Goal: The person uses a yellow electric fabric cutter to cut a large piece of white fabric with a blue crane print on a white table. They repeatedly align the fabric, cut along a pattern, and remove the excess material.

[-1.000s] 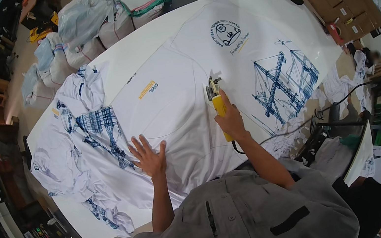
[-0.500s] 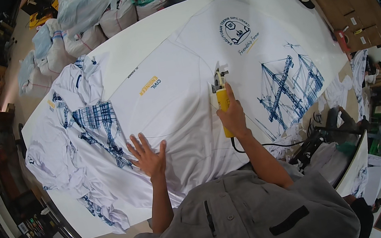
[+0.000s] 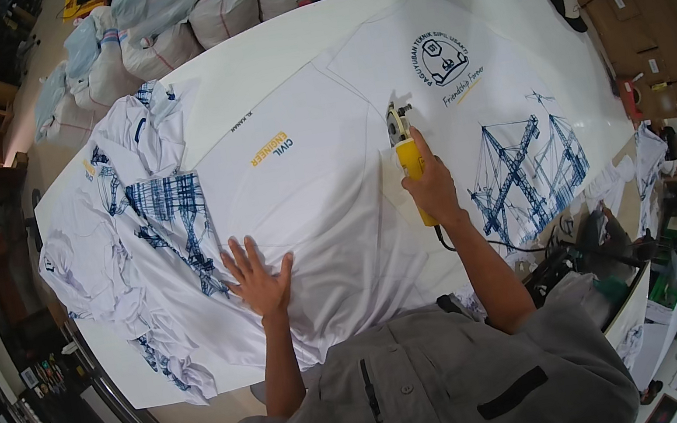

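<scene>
A wide white printed fabric (image 3: 320, 205) lies spread over the table. My left hand (image 3: 260, 284) rests flat on it with the fingers spread, beside a blue drawing print (image 3: 203, 259). My right hand (image 3: 434, 187) is wrapped round the yellow body of a corded electric fabric cutter (image 3: 409, 158). The cutter's head points away from me and stands on the fabric, between a lettered print (image 3: 272, 149) on the left and a round emblem (image 3: 440, 61) on the right. A blue crane print (image 3: 519, 174) shows right of my right hand.
Crumpled white and blue printed fabric (image 3: 98, 258) covers the left end of the white table (image 3: 237, 72). Stuffed sacks (image 3: 223, 13) stand beyond the far edge, and brown cardboard (image 3: 636, 22) lies at the far right. The cutter's black cord (image 3: 495, 246) runs rightward past my right forearm.
My right hand has pushed the cutter farther away from me along the fabric. My left hand stays flat in nearly the same place. The whole view has shifted slightly.
</scene>
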The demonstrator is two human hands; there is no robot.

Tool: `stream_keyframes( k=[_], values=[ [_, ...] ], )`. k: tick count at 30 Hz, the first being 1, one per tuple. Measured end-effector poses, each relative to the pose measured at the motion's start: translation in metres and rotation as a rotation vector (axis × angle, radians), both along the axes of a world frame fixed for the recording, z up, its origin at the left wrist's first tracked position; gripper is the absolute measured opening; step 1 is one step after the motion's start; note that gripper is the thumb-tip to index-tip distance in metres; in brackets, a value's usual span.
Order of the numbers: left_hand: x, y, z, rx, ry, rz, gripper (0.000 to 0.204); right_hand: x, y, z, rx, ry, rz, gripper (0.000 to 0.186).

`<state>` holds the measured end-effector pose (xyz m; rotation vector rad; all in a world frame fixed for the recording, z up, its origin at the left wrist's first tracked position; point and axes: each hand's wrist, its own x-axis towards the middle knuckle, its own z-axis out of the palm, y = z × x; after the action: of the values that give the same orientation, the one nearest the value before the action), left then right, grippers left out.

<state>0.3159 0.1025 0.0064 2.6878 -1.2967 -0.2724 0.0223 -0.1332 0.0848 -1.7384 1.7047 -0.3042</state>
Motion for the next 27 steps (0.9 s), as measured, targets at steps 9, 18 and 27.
stream_keyframes(
  k=[9, 18, 27],
  values=[
    [0.001, 0.003, -0.005, -0.044, -0.002, -0.002, 0.100, -0.004, -0.048, 0.005, -0.010, 0.014, 0.133, 0.095],
    [0.002, 0.004, -0.009, -0.040, -0.010, -0.005, 0.101, 0.000, -0.088, -0.002, -0.095, -0.001, 0.279, 0.095],
    [0.001, 0.000, -0.002, -0.041, -0.002, -0.006, 0.098, 0.036, -0.131, 0.015, -0.006, 0.045, 0.344, 0.098]
  ],
)
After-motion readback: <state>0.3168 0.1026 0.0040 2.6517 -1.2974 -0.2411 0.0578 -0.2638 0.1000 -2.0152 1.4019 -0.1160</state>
